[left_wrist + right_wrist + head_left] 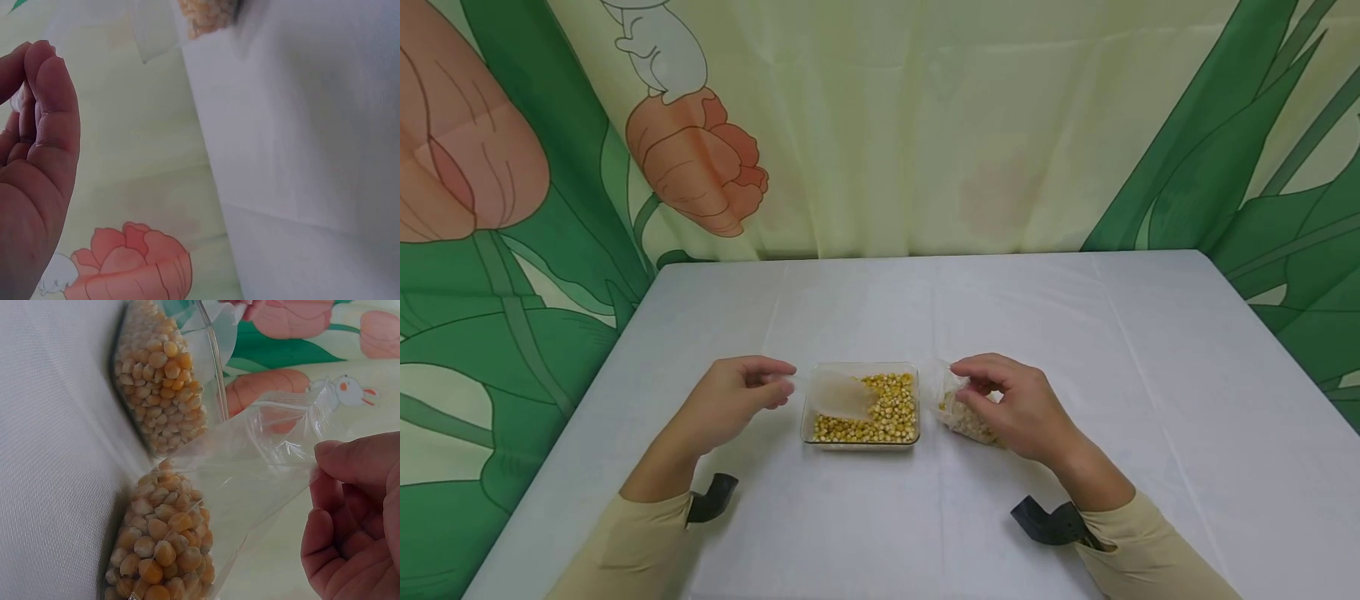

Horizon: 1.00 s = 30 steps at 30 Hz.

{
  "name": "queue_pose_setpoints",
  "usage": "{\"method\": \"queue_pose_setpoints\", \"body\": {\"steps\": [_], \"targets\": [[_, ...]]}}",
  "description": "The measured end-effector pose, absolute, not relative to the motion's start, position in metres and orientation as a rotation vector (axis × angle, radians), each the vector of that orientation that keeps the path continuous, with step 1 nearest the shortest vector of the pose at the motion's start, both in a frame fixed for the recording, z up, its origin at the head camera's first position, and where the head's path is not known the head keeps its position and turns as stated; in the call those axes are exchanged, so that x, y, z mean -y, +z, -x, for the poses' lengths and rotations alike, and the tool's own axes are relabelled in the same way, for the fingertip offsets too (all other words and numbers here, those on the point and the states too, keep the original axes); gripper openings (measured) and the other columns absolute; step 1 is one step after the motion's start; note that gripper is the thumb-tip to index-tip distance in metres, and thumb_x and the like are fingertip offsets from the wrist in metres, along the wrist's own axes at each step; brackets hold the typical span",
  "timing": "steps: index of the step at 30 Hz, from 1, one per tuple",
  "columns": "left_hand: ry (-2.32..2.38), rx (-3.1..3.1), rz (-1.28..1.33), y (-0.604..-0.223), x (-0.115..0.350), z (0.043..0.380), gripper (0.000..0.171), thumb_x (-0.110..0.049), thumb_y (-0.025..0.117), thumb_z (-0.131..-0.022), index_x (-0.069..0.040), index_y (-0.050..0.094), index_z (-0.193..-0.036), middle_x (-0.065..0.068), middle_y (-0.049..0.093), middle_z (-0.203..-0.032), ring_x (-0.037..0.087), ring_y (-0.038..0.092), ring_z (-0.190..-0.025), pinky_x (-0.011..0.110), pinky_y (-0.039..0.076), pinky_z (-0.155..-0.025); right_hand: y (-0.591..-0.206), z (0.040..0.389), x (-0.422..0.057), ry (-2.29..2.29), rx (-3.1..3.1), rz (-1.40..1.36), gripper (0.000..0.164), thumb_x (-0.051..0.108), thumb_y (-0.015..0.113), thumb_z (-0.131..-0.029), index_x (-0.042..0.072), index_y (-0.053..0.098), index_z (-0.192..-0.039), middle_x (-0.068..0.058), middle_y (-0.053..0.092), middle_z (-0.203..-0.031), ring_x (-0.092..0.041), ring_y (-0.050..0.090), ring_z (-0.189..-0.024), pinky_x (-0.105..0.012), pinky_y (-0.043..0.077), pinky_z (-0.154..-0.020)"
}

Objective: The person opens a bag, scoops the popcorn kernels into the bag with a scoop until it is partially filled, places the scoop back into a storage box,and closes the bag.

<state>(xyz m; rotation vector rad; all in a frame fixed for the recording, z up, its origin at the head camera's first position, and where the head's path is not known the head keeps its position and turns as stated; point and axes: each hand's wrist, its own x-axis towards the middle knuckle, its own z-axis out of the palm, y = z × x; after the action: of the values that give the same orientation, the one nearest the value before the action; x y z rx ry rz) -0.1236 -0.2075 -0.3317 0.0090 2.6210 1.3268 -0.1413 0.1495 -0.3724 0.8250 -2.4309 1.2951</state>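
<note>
A clear glass container [805, 429] of yellow corn kernels [895, 404] sits in the middle of the table. My left hand [737, 400], left of it, pinches the thin handle of a translucent plastic scoop [842, 396], whose wide end lies over the kernels. On the container's right stands a clear zip bag [262, 462] with more corn kernels [165, 550] in its lower part. My right hand [1007, 404] pinches the bag's upper edge between thumb and forefinger, pulling the plastic taut. In the left wrist view my left hand [44, 131] shows curled fingers; the scoop is mostly out of frame.
A white cloth covers the table [1060, 325]. Behind it hangs a pale curtain [910, 125] printed with flowers, leaves and a rabbit. A black wrist mount [713, 498] sticks out from the left sleeve, and another black mount [1052, 523] from the right sleeve.
</note>
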Motion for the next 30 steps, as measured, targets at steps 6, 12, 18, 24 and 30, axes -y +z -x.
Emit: {"method": "queue_pose_setpoints", "body": {"steps": [6,12,18,24,30], "targets": [[1.322,-2.620,-0.050,-0.336,0.197,0.127,0.030,-0.019,0.068,-0.097,-0.003,0.068,-0.122,0.009,0.072,-0.099,0.019,0.066,-0.088,0.041,0.054,-0.083,-0.372,0.141,-0.149,1.298,2.443,-0.819,0.029,-0.011,0.076,-0.081,0.002,0.075,-0.107,-0.007,0.071,-0.101,-0.009,0.060,-0.078,-0.025,0.054,-0.068],[1.334,-2.612,-0.034,-0.341,0.193,0.129,0.026,-0.017,0.068,-0.097,-0.004,0.069,-0.119,0.009,0.072,-0.098,0.019,0.066,-0.087,0.040,0.053,-0.082,-0.371,0.141,-0.149,1.287,2.450,-0.818,0.029,-0.010,0.077,-0.081,0.003,0.075,-0.107,-0.003,0.071,-0.102,-0.009,0.060,-0.078,-0.025,0.054,-0.069],[1.345,-2.577,-0.008,-0.348,0.192,0.130,0.026,-0.018,0.068,-0.096,-0.004,0.069,-0.118,0.007,0.071,-0.094,0.019,0.065,-0.085,0.041,0.053,-0.081,-0.371,0.142,-0.149,1.282,2.451,-0.816,0.029,-0.010,0.077,-0.081,0.002,0.075,-0.107,-0.004,0.071,-0.102,-0.009,0.060,-0.078,-0.026,0.054,-0.068],[1.318,-2.579,-0.011,-0.355,0.193,0.131,0.025,-0.018,0.070,-0.096,-0.005,0.071,-0.116,0.005,0.071,-0.094,0.019,0.065,-0.085,0.041,0.053,-0.078,-0.372,0.141,-0.148,1.295,2.457,-0.808,0.029,-0.010,0.077,-0.081,0.002,0.075,-0.107,-0.005,0.071,-0.102,-0.009,0.060,-0.078,-0.024,0.054,-0.069],[1.312,-2.583,-0.002,-0.361,0.190,0.132,0.022,-0.017,0.072,-0.094,-0.007,0.073,-0.114,0.001,0.071,-0.096,0.021,0.065,-0.088,0.039,0.053,-0.077,-0.373,0.141,-0.149,1.305,2.454,-0.805,0.029,-0.010,0.076,-0.081,0.001,0.075,-0.107,-0.008,0.071,-0.102,-0.009,0.060,-0.078,-0.024,0.053,-0.068]]}}
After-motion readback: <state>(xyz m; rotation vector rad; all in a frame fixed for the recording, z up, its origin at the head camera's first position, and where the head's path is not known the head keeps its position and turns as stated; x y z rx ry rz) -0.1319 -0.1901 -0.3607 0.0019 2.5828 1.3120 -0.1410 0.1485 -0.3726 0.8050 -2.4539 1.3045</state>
